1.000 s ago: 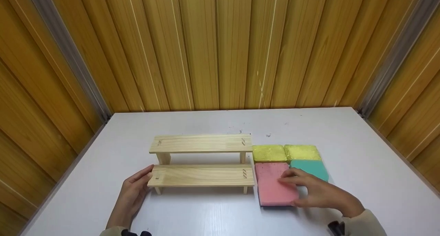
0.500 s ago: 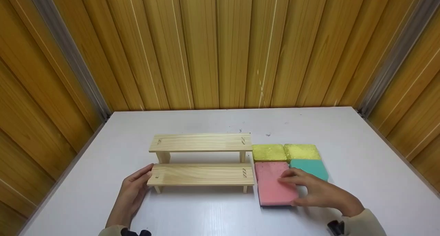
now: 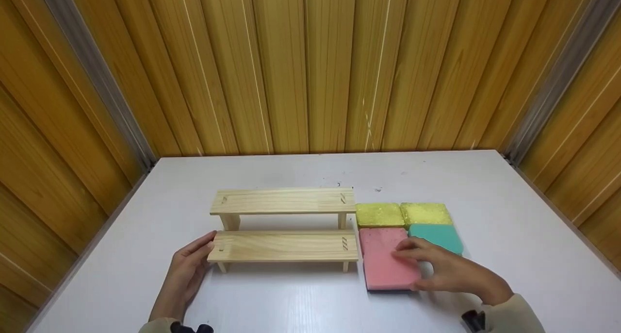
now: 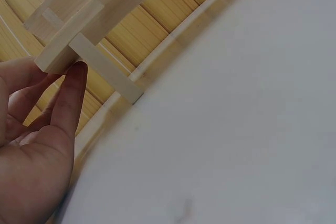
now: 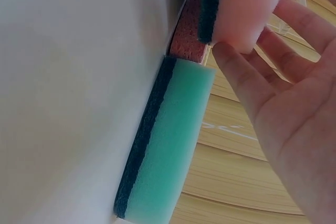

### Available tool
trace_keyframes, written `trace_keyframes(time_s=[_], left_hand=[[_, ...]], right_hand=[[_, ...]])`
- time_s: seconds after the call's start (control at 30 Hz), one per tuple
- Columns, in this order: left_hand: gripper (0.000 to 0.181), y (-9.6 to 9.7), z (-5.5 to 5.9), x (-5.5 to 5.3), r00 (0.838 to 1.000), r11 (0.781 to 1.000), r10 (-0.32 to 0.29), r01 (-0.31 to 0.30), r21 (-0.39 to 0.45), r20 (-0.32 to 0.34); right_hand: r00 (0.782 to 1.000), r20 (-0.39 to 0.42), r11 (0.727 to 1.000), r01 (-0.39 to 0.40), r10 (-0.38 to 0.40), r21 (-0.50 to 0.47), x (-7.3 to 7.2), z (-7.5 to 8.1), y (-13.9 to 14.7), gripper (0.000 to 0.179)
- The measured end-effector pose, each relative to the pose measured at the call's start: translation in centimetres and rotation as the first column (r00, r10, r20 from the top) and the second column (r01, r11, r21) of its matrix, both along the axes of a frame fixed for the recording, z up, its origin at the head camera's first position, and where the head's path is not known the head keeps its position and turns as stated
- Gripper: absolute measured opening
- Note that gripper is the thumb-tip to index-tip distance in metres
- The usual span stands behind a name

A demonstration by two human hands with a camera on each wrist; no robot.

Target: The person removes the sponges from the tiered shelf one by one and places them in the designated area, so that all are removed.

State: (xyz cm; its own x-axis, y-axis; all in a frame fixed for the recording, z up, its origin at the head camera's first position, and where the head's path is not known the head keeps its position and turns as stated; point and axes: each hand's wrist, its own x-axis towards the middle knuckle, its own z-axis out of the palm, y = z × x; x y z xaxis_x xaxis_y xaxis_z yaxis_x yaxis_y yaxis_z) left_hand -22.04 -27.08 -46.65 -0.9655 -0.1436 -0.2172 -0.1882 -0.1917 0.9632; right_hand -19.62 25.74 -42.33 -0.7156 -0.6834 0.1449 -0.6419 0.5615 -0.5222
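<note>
A two-tier wooden display stand (image 3: 284, 245) stands on the white table. My left hand (image 3: 187, 270) pinches the left end of its lower board; in the left wrist view the thumb (image 4: 71, 95) presses under the board end, beside a leg. Right of the stand, my right hand (image 3: 451, 270) pinches a pink sponge (image 3: 390, 265) with a dark scouring layer underneath. In the right wrist view the held sponge (image 5: 249, 6) overlaps a darker reddish sponge (image 5: 188, 40), mostly hidden behind it. A green sponge (image 3: 436, 238) lies just beyond the right fingers, dark side down.
Two yellow sponges (image 3: 380, 215) lie side by side behind the pink and green ones, close to the stand's right end. The stand's upper board (image 3: 284, 201) rises at the back. Wood-patterned panels (image 3: 330, 71) wall in the table's back and sides.
</note>
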Motion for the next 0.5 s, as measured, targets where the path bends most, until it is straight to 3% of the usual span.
trace_keyframes(time_s=[0.23,0.5], left_hand=[[0.048,0.01,0.0,0.06,1.0,1.0,-0.007,0.007,-0.016,0.001],[0.052,0.01,-0.04,0.06,1.0,1.0,-0.007,0.007,-0.002,-0.01]], right_hand=[[0.994,0.094,0.996,0.05,-0.057,0.074,0.07,0.36,-0.02,0.056],[1.0,-0.023,0.998,-0.007,0.008,0.059,-0.06,-0.03,0.0,0.055]])
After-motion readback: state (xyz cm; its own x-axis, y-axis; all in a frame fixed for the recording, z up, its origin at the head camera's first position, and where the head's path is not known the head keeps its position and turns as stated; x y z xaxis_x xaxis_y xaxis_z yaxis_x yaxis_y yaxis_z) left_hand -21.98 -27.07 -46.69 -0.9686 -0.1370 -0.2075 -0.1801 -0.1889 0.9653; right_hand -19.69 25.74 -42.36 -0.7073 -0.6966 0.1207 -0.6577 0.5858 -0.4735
